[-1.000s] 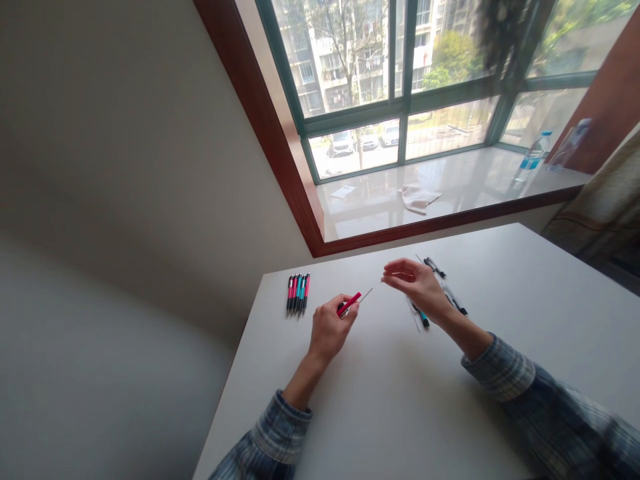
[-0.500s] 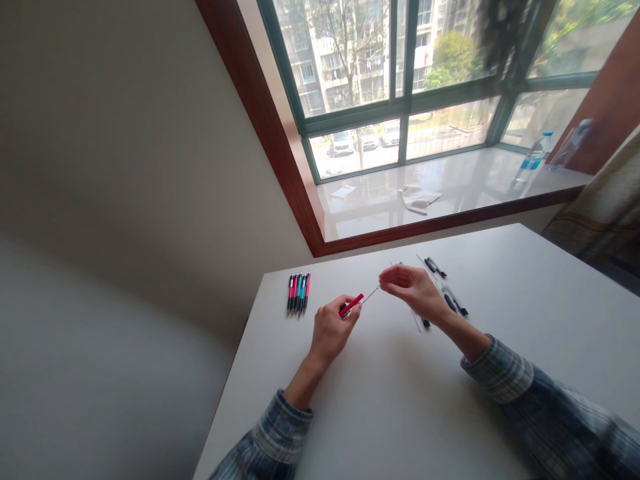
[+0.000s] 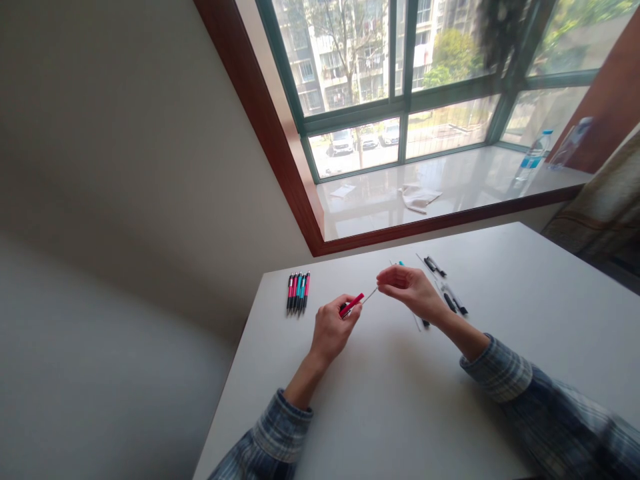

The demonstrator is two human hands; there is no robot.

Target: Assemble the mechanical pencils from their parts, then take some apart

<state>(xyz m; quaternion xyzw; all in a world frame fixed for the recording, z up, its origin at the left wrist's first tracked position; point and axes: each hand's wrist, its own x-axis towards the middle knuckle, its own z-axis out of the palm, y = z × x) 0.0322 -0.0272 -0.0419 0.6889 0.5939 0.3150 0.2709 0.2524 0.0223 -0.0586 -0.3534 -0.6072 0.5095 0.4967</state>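
Right hand (image 3: 413, 291) has moved toward left hand (image 3: 333, 333) since the first frame. Its fingertips (image 3: 384, 277) are curled, nearly closed, and sit at the far end of the refill (image 3: 370, 297); contact there cannot be resolved. Left fingers (image 3: 340, 308) are closed around a red barrel (image 3: 351, 305), with the refill projecting from it toward the right fingertips. Row of pens (image 3: 299, 293) lies on the table (image 3: 350, 413), left of the left fingers. Black pen parts (image 3: 435, 267) lie beyond the right fingertips; a teal piece (image 3: 401, 263) shows just past them.
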